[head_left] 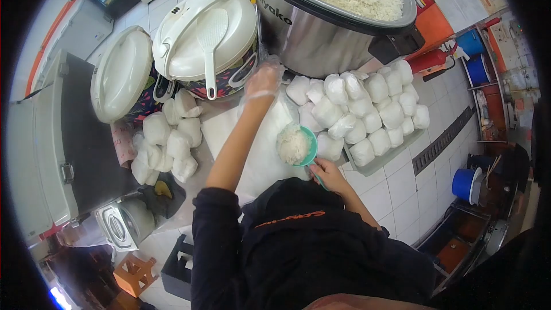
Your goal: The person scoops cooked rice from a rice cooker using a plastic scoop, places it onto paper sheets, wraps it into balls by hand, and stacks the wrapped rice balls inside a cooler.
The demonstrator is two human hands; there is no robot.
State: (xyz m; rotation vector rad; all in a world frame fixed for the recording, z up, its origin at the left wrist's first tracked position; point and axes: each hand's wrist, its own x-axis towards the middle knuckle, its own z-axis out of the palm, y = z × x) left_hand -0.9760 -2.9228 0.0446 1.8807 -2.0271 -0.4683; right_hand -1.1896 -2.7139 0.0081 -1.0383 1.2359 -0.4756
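My right hand [328, 173] is closed around the handle of a teal scoop [313, 148], held low over white wrapping sheets [267, 149]. A mound of cooked rice [293, 144] lies at the scoop's mouth; I cannot tell how much of it rests on the sheet. In a clear plastic glove, my left hand [264, 79] reaches forward between the lidded white container [189, 51] and the big rice cooker [321, 40]. Its fingers are blurred and partly covered by the glove's plastic. Rice fills the open rice cooker.
Several white wrapped packets [361, 109] are piled on a tray [376, 163] to the right. More packets [166, 138] lie at the left, beside a second lidded container [121, 74]. A white rice paddle [211, 46] rests on a lid. An orange stool [135, 274] stands on the floor.
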